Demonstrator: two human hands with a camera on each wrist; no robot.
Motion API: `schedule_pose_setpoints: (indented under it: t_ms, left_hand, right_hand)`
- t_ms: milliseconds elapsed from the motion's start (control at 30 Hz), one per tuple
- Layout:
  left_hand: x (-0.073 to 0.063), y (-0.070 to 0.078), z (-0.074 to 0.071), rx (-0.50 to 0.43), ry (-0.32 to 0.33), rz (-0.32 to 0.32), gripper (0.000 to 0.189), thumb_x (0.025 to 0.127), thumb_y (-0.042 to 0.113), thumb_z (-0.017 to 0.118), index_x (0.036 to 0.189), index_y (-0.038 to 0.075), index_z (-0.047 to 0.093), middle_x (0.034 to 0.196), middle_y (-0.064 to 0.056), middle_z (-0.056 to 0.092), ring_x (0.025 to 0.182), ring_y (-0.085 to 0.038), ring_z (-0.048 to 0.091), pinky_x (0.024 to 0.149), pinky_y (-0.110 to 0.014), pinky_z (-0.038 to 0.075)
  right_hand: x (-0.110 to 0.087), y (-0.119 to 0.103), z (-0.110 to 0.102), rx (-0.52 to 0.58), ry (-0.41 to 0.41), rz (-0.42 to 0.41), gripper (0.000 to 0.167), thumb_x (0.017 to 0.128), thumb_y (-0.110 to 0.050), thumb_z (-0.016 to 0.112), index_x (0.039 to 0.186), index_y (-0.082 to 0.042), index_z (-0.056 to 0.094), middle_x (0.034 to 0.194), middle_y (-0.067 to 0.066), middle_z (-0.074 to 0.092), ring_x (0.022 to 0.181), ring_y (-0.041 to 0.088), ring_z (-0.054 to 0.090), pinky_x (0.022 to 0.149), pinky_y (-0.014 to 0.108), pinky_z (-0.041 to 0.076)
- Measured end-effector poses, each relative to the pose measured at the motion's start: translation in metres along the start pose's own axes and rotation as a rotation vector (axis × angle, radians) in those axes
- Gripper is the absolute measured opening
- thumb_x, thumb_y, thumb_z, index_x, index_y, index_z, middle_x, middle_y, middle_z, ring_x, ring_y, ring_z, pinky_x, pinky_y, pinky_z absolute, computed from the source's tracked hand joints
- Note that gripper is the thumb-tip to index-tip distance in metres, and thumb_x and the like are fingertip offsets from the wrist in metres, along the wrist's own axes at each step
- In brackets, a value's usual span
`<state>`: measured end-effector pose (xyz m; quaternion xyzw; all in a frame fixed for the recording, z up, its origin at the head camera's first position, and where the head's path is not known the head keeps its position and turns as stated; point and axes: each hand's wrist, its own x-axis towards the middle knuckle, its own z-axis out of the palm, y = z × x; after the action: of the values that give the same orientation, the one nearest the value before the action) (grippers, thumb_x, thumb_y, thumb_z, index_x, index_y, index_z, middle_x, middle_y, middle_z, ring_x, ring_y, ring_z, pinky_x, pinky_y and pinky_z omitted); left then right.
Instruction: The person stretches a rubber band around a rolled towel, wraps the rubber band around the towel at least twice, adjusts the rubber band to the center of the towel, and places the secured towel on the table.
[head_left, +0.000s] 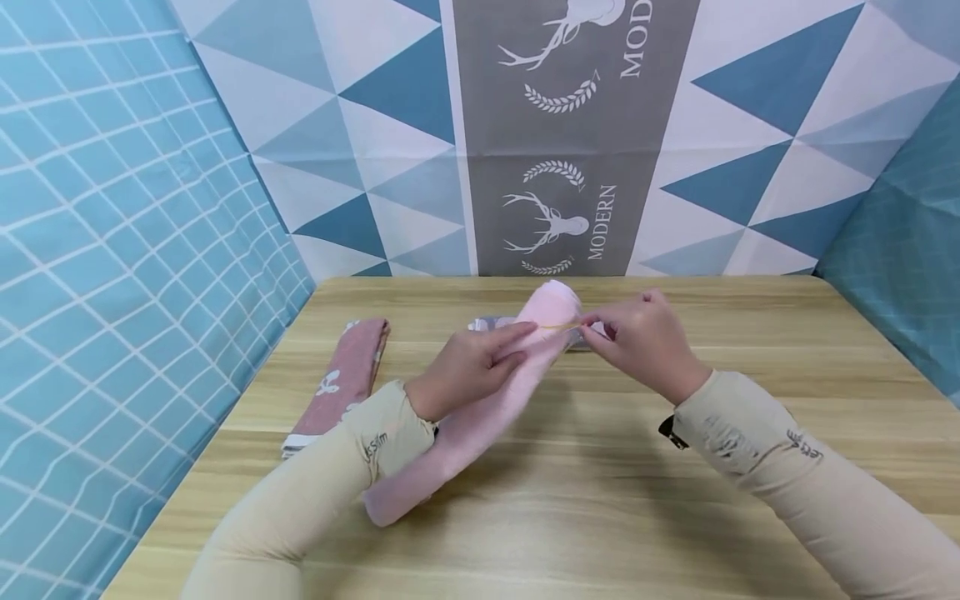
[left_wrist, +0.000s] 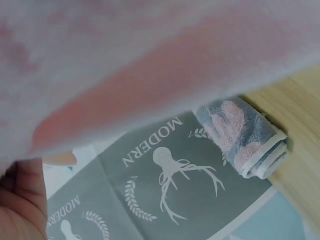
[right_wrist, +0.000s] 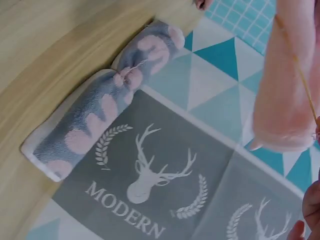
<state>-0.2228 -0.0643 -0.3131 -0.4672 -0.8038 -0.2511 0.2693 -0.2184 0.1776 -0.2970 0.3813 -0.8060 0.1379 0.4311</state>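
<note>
A pale pink rolled towel (head_left: 480, 437) is held at a slant above the table, its far end raised. My left hand (head_left: 468, 371) grips it near that upper end, thumb and fingers on the roll. A thin yellow rubber band (head_left: 558, 327) stretches across the towel near the top. My right hand (head_left: 641, 342) pinches the band and pulls it out to the right of the roll. In the right wrist view the band (right_wrist: 295, 57) runs taut beside the pink towel (right_wrist: 282, 100). Whether it passes fully around the roll is hidden.
Behind the pink towel lies a grey-blue rolled towel with pink patches (right_wrist: 90, 120), cinched in its middle. A folded dusty-pink towel (head_left: 345, 375) lies at the table's left. Patterned cloth (head_left: 405, 125) hangs along the wooden table's (head_left: 750, 333) back edge.
</note>
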Motion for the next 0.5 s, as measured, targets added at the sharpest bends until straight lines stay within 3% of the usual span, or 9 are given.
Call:
schedule_pose_setpoints:
  t_ms: [100,233,333,500]
  left_hand:
    - [0.001,-0.002,0.0,0.058,0.015,0.006,0.032,0.082,-0.001,0.068,0.115,-0.005,0.067,0.084,-0.013,0.071,0.057,-0.014,0.053,0.06,-0.026,0.049]
    - [0.0,-0.007,0.0,0.093,0.039,-0.006,0.031,0.08,-0.006,0.067,0.111,-0.001,0.07,0.08,-0.011,0.071,0.057,-0.016,0.057,0.059,-0.028,0.051]
    - [0.0,-0.01,-0.001,0.099,0.047,-0.005,0.032,0.08,-0.006,0.067,0.111,0.0,0.071,0.082,-0.012,0.071,0.059,-0.016,0.061,0.059,-0.028,0.052]
    - [0.002,-0.012,-0.005,0.086,0.082,-0.039,0.033,0.079,-0.007,0.067,0.111,0.001,0.071,0.081,-0.013,0.071,0.06,-0.017,0.062,0.06,-0.031,0.052]
  right_hand:
    - [-0.001,-0.002,0.0,0.078,0.015,-0.06,0.003,0.075,-0.007,0.07,0.072,-0.006,0.07,0.054,-0.002,0.054,0.047,0.008,0.042,0.053,0.035,0.028]
    - [-0.005,-0.007,0.003,0.34,-0.018,-0.095,0.033,0.096,-0.029,0.057,0.074,-0.006,0.066,0.075,0.003,0.058,0.068,0.017,0.05,0.062,0.037,0.037]
    - [-0.008,-0.007,0.005,0.546,-0.074,-0.065,0.042,0.097,-0.04,0.048,0.077,-0.007,0.063,0.089,0.007,0.057,0.084,0.022,0.049,0.076,0.035,0.041]
    - [-0.014,-0.005,0.003,0.764,-0.182,0.023,0.024,0.096,-0.023,0.057,0.081,-0.005,0.061,0.091,0.005,0.056,0.089,0.016,0.051,0.08,0.025,0.042]
